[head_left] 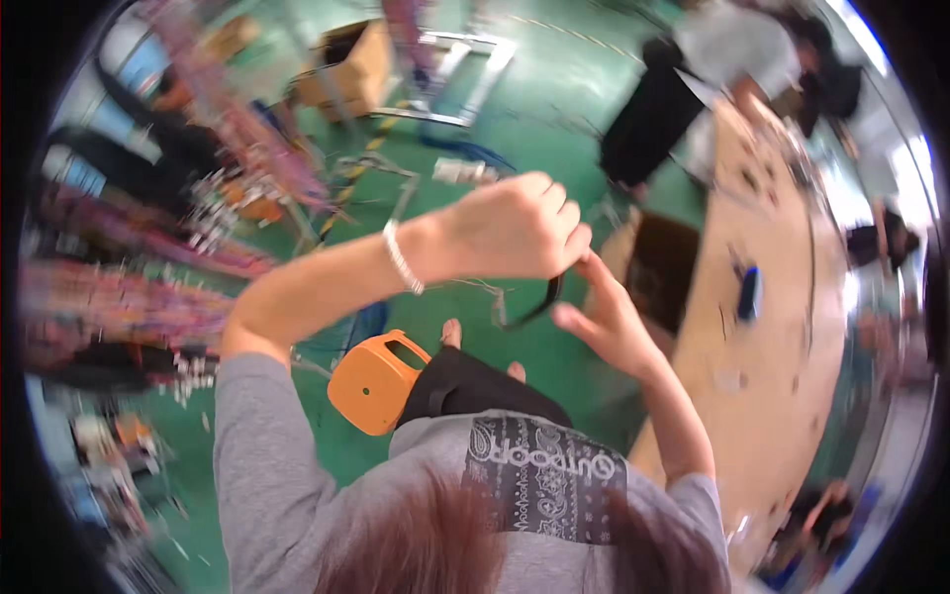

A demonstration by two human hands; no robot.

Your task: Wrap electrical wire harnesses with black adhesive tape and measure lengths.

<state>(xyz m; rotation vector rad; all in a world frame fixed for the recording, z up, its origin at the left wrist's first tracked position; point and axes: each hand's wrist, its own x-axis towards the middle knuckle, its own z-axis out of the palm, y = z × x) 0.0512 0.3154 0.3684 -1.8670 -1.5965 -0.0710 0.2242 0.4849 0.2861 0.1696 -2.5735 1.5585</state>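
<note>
My left hand (529, 223), with a pale beaded band on its wrist, is closed in a fist in front of my body. From beneath it hangs a thin curved black strip (539, 305), perhaps a cable or band; its upper end is hidden by the fist. My right hand (616, 322) comes up beside it. The fingertips of that hand reach the fingers of the left, while its thumb stands apart, close to the strip. Between the right thumb and forefinger I see nothing held.
An orange stool (371, 386) stands by my legs. To the right runs a long wooden table (777, 396) with a blue object (750, 294) on it; a person (737, 49) bends near its far end. A cardboard box (356, 69) sits far left, beside blurred racks of pink wiring (148, 307).
</note>
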